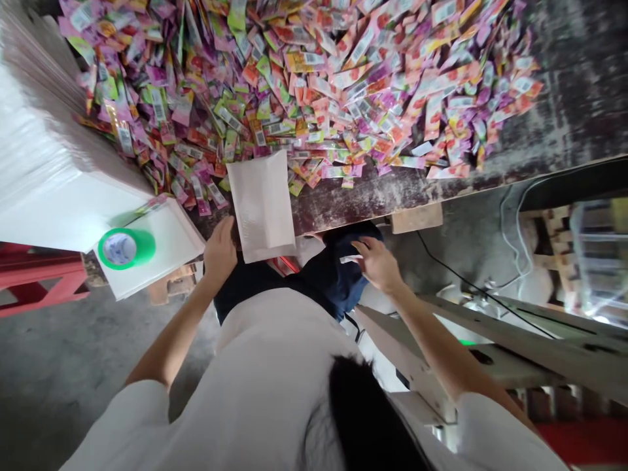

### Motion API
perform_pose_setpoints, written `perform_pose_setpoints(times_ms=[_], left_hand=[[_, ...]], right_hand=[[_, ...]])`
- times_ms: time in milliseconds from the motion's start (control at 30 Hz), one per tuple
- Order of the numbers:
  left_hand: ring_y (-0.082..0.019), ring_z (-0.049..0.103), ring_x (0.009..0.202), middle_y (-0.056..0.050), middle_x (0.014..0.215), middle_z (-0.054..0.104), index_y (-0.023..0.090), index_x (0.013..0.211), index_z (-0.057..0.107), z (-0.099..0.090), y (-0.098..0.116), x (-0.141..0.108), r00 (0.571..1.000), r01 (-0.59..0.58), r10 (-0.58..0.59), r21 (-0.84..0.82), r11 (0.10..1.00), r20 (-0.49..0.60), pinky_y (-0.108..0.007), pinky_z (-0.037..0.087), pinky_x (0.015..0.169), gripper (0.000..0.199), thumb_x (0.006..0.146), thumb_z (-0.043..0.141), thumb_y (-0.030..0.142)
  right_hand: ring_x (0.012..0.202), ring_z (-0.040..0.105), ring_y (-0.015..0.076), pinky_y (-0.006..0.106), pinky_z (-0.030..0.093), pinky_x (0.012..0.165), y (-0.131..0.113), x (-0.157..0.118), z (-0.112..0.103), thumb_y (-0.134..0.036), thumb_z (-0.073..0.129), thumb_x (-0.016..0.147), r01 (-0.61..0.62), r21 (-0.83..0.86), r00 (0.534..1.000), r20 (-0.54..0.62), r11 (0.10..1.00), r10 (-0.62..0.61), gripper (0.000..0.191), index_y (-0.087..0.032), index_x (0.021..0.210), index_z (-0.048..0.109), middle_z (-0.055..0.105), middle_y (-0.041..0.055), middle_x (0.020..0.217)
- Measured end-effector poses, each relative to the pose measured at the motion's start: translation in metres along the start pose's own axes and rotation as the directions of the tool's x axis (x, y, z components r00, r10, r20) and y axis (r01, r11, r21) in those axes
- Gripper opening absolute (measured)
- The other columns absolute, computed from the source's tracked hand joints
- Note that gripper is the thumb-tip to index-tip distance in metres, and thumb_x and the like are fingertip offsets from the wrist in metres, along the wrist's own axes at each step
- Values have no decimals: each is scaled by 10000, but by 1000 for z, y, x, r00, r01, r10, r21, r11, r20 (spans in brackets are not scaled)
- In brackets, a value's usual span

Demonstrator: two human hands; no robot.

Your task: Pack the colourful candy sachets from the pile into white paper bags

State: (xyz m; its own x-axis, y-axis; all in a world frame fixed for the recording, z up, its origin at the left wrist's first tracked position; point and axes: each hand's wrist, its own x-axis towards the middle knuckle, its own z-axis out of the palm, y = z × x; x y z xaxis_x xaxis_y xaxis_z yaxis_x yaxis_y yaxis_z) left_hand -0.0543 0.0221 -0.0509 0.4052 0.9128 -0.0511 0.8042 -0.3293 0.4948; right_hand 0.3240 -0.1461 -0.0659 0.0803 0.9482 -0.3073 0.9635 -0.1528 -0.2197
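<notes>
A flat white pouch (262,206) lies at the front edge of the table, its lower end hanging over my lap. My left hand (220,254) is beside the pouch's left edge, fingers stretched forward and holding nothing I can see; whether it touches the pouch is unclear. Out over my right thigh, my right hand (380,263) pinches a small white strip (349,259) between thumb and fingers. Beyond the pouch spreads a big heap of small colourful wrapped packets (338,85), in pink, green, orange and purple.
A tall stack of white sheets or bags (44,144) stands at the left. A green tape roll (126,248) rests on white sheets (169,239). A red plastic stool (42,275) is at far left. Metal machine rails (500,347) and a black cable (461,281) are at right.
</notes>
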Motion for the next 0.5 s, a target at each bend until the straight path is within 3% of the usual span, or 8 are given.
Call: perform_pose_setpoints(times_ms=[33, 100, 167, 233, 267, 333, 433, 500], left_hand=[[-279, 366, 1417, -156, 1526, 399, 161, 1448, 415, -2, -1, 2, 988, -133, 127, 67, 989, 87, -471, 281, 1162, 615, 836, 408, 107], [-262, 267, 1471, -121, 1560, 355, 183, 1466, 409, 0, -4, 8, 889, -383, 333, 112, 917, 315, -508, 147, 1208, 679, 802, 376, 45], [-248, 278, 1468, -105, 1550, 374, 201, 1470, 409, 3, -10, 14, 751, -540, 441, 73, 838, 491, -531, 89, 1213, 695, 798, 364, 33], [-238, 302, 1458, -99, 1542, 387, 206, 1470, 410, 7, -17, 19, 666, -599, 479, 27, 801, 572, -530, 82, 1212, 661, 825, 372, 66], [-240, 306, 1455, -102, 1539, 389, 202, 1467, 415, 8, -21, 20, 652, -603, 484, 13, 797, 583, -531, 82, 1211, 635, 842, 385, 95], [-250, 315, 1451, -112, 1533, 396, 191, 1457, 429, 9, -25, 20, 665, -586, 486, -6, 810, 566, -534, 81, 1208, 596, 862, 420, 157], [-241, 365, 1425, -112, 1502, 446, 203, 1411, 491, 13, -26, 16, 725, -521, 482, -66, 851, 492, -522, 96, 1205, 540, 875, 432, 183], [-220, 444, 1370, -93, 1434, 536, 223, 1342, 562, 17, -23, 14, 802, -427, 434, -115, 897, 411, -498, 146, 1196, 474, 894, 411, 185]], right_hand=[[1264, 507, 339, 475, 451, 1009, -20, 13, -1, -181, 550, 868, 91, 11, 990, -106, 996, -89, 444, -157, 1312, 567, 514, 203, 1396], [1405, 365, 305, 520, 323, 1135, -62, 46, -1, -139, 475, 908, 353, 27, 919, -197, 935, -342, 496, -217, 1398, 489, 415, 139, 1510], [1438, 327, 247, 531, 240, 1183, -92, 78, 2, -89, 407, 932, 597, 56, 797, -160, 800, -583, 522, -297, 1406, 471, 393, 56, 1539], [1419, 366, 211, 510, 235, 1192, -102, 102, 8, -74, 378, 948, 722, 114, 692, -85, 683, -717, 503, -309, 1374, 503, 442, 28, 1510], [1407, 387, 204, 494, 245, 1191, -101, 110, 12, -80, 378, 954, 743, 145, 665, -57, 653, -745, 476, -293, 1352, 529, 470, 31, 1490], [1394, 408, 197, 462, 259, 1191, -92, 116, 18, -101, 392, 960, 736, 205, 664, -34, 645, -747, 424, -260, 1310, 571, 502, 42, 1463], [1379, 432, 201, 421, 291, 1178, -79, 111, 21, -156, 441, 952, 658, 314, 732, -56, 684, -679, 368, -233, 1273, 604, 522, 59, 1445], [1314, 505, 207, 391, 348, 1134, -81, 107, 21, -210, 459, 950, 571, 413, 803, -100, 709, -588, 324, -220, 1222, 633, 587, 70, 1376]])
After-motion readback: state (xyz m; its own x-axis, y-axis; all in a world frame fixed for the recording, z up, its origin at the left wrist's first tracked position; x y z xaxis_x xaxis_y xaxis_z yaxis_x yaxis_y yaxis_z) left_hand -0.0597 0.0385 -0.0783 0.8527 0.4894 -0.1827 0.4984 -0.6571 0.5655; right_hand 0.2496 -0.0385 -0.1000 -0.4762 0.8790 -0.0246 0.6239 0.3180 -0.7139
